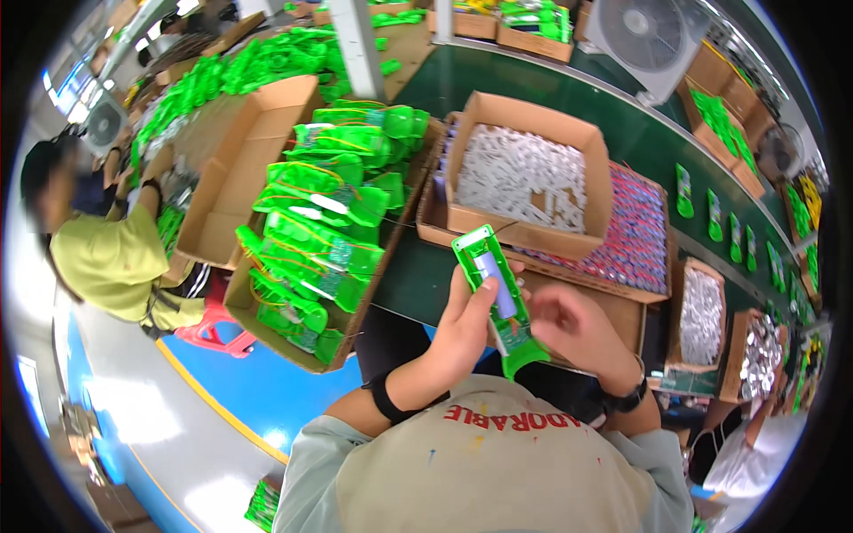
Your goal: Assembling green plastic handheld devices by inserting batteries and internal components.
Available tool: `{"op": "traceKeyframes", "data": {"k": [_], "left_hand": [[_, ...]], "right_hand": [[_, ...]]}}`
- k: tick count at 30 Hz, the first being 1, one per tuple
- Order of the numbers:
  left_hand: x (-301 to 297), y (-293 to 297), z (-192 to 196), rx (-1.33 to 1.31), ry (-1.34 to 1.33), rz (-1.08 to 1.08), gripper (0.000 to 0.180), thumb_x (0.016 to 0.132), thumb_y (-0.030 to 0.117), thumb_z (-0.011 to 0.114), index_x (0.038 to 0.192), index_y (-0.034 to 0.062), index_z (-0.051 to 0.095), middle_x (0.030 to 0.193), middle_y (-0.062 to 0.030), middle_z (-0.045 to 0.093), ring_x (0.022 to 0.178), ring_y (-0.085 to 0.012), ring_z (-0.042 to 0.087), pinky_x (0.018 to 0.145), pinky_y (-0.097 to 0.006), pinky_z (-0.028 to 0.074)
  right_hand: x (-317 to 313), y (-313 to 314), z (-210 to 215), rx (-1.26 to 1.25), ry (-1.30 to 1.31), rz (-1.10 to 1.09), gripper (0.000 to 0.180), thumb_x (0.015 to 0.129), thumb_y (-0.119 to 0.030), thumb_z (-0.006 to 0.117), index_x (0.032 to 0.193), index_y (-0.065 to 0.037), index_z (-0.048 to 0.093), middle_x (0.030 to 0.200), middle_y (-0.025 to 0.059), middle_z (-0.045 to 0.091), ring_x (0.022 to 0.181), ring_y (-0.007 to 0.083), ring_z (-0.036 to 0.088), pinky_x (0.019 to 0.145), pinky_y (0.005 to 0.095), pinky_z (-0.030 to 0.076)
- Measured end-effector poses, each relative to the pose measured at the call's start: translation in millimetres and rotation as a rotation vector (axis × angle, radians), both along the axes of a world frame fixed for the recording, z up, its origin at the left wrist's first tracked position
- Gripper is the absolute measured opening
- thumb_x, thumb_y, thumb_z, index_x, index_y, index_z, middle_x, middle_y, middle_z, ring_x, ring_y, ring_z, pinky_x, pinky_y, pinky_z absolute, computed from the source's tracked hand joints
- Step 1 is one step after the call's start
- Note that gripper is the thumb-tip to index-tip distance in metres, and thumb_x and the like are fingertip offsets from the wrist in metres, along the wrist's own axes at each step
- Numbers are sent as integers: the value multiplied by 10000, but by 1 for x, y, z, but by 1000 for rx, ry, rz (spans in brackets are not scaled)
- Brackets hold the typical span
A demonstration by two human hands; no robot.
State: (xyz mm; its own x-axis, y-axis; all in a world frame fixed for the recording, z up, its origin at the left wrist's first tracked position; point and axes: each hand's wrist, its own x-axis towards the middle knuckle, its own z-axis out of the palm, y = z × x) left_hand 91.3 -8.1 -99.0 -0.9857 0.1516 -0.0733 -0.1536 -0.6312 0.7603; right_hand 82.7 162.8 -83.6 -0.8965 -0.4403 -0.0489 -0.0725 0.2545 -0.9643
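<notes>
at the centre of the frame your left hand (462, 324) is clamping its fingers round the green plastic case (494, 293); your right hand (573, 329) is curling beside it, empty (probably light, stiff, slippery; grip its long edges).

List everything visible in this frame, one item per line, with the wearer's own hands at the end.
green plastic casing: one, green with a pale cell in it, held in front of the wearer
box of green casings: one cardboard box, many wired green parts, left of centre
box of white parts: one, cardboard, small white pieces, centre
tray of cells: one, pink and blue tops, right of the white parts
conveyor belt: one, dark green, upper right, green pieces lying on it
fan: one, white, top right
co-worker: one, yellow shirt, far left
left hand: grips the casing
right hand: fingers curled, beside the casing
</notes>
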Motion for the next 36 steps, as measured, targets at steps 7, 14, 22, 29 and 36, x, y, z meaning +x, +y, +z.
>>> {"op": "traceKeyframes", "data": {"k": [7, 14, 22, 29, 36], "left_hand": [[0, -4, 6, -38, -31, -28, 339, 931, 198, 347, 1240, 68, 294, 1183, -79, 436, 1025, -173, 474, 824, -326, 436], [8, -66, 42, -541, 314, -122, 431, 863, 91, 450, 1265, -6, 329, 1222, -98, 437, 1089, -173, 449, 920, -319, 350], [20, -194, 34, -1054, -107, 792, 233, 826, 156, 437, 1014, 30, 490, 1016, -41, 541, 867, -127, 503, 760, -265, 375], [20, -189, 7, -658, -309, 602, 426, 854, 186, 470, 1210, -23, 361, 1149, -129, 478, 1031, -236, 509, 823, -313, 417], [39, -210, -14, -395, -296, 598, 350, 879, 97, 416, 1197, -36, 352, 1175, -138, 435, 1063, -261, 456, 932, -364, 353]], "right_hand": [[2, 3, 31, 502, 65, 272, 138, 724, -117, 634, 746, 3, 570, 576, 119, 508, 494, 216, 498, 465, 297, 377], [-4, 23, 33, 376, 403, 149, 61, 708, -30, 587, 744, 13, 563, 583, 123, 508, 491, 227, 489, 461, 302, 375], [-84, 146, 35, 478, 360, -299, 65, 774, -12, 527, 734, 39, 531, 572, -15, 424, 534, 45, 375, 475, 221, 301], [-216, 295, -29, 810, 603, -519, 196, 758, -133, 526, 713, 58, 530, 575, 149, 482, 527, 216, 483, 514, 332, 356], [-242, 285, -69, 1010, 479, -648, 267, 701, -240, 512, 730, -1, 628, 775, 231, 592, 743, 386, 575, 682, 450, 460]]}}
